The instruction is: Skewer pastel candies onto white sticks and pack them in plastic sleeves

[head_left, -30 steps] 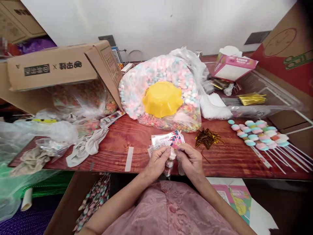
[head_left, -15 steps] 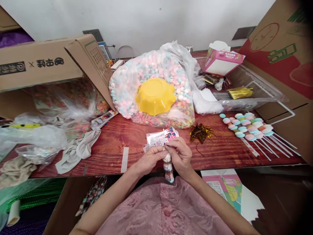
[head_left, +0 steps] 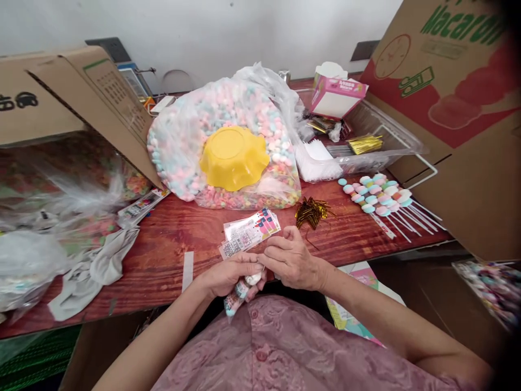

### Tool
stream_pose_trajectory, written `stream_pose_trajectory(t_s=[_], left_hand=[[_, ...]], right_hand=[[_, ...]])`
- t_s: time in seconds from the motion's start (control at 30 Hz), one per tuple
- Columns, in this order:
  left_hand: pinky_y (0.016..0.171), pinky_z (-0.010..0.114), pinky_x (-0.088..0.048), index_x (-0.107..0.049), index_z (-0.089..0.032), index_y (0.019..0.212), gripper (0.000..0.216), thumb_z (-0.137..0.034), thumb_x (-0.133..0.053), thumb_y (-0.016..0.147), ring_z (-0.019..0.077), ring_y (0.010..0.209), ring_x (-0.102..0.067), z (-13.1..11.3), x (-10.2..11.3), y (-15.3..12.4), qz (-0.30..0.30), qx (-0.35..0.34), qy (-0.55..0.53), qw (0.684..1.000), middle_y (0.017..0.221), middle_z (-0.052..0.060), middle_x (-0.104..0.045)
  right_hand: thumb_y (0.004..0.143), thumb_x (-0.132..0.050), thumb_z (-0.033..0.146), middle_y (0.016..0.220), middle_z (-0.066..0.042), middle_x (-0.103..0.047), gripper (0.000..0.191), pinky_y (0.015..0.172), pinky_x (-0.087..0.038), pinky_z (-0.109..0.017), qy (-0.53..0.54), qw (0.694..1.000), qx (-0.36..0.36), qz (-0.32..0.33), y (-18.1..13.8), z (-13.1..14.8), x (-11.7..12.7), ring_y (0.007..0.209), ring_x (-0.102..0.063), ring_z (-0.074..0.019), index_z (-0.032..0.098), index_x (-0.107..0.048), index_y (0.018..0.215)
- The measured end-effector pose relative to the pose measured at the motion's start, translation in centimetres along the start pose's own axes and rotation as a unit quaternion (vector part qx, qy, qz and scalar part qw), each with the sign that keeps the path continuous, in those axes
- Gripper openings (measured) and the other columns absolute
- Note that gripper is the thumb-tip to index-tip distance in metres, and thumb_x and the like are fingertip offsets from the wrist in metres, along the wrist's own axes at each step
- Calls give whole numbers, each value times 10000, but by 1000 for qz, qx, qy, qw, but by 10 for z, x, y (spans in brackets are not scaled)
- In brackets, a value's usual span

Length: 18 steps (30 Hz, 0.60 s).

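Labels (head_left: 249,232) and gold ties (head_left: 311,213) lay between the yellow bowl (head_left: 234,157) and us, our left hand (head_left: 226,272) gripping a packet (head_left: 235,298), our right hand (head_left: 291,262) pinching its top.

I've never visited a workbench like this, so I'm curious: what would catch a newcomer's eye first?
The yellow bowl, upside down on a big clear bag of pastel pieces at mid-table, stands out first. Nearer the wearer, the left hand and right hand meet at one end of a small packet. Pastel skewers lie at the right, before a clear tray.
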<state>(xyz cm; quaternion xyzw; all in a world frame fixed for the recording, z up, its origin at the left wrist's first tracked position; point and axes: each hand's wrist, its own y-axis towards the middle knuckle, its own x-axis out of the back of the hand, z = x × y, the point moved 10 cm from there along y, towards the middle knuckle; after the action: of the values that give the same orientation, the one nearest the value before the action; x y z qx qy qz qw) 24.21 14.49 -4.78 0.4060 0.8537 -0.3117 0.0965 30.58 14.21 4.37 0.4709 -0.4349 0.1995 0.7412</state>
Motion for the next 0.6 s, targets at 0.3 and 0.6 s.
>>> stream_pose_trajectory(t_s=[0.3,0.6], left_hand=[[668,286,-426,-646,-134,847,304,-168,-354,925,171,720,-528,-42,-29,-18,-165,-193,651,715,818,86,-603],[512,210,-367,-629,-151,676,246,-363,-614,800,82,506,-442,-38,37,-21,-291,-149,206,922,554,-25,-501]], right_hand=[[925,-531,219,666,12,-608,322,672,-320,-303,198,928,-306,83,-37,-32,-40,705,-513,-137,183,-584,609],[910,-572,303,826,-62,-667,156,720,-348,-337,-133,887,-435,-78,-119,-90,25,829,-537,-213,207,-675,842]])
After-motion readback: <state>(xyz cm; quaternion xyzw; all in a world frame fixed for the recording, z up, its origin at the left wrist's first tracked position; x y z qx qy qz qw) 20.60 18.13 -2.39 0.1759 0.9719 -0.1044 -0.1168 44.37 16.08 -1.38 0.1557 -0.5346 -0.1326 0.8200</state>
